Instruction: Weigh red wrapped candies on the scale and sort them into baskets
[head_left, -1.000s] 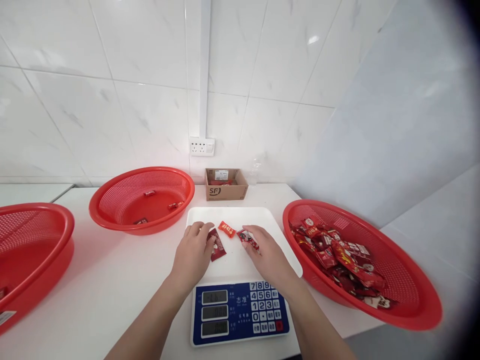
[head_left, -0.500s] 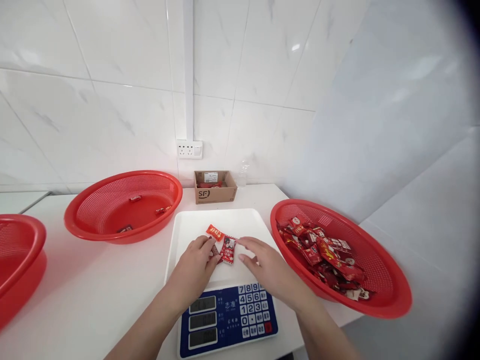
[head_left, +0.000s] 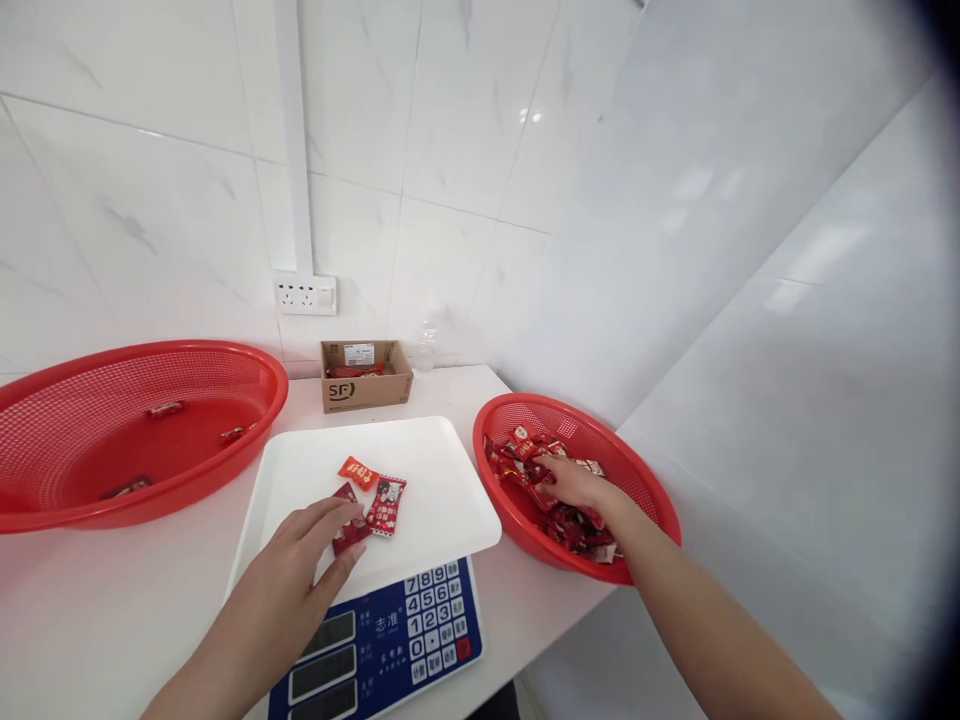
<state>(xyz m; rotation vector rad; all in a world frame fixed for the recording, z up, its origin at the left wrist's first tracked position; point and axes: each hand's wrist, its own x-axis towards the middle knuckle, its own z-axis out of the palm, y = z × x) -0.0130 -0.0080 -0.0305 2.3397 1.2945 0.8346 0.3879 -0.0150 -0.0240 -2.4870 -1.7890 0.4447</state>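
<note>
Three small red snack packets (head_left: 369, 498) lie together on the white tray (head_left: 435, 470) of an electronic scale (head_left: 390, 640). My left hand (head_left: 296, 570) rests flat on the tray's near edge, fingers stretched out, fingertips touching the darkest packet. My right hand (head_left: 574, 482) reaches into the red basket (head_left: 645, 500) on the right, fingers down among the many red packets (head_left: 559, 500) piled there. What those fingers hold, if anything, is hidden.
A large red mesh basket (head_left: 142, 425) with a few packets stands at the left. A small open cardboard box (head_left: 366, 372) and a clear bottle (head_left: 426, 345) stand against the tiled wall under a socket (head_left: 304, 294). The counter ends just right of the right basket.
My right hand left the tray and moved right into the basket of packets. My left hand slid back to the tray's near edge. The view swung to the right.
</note>
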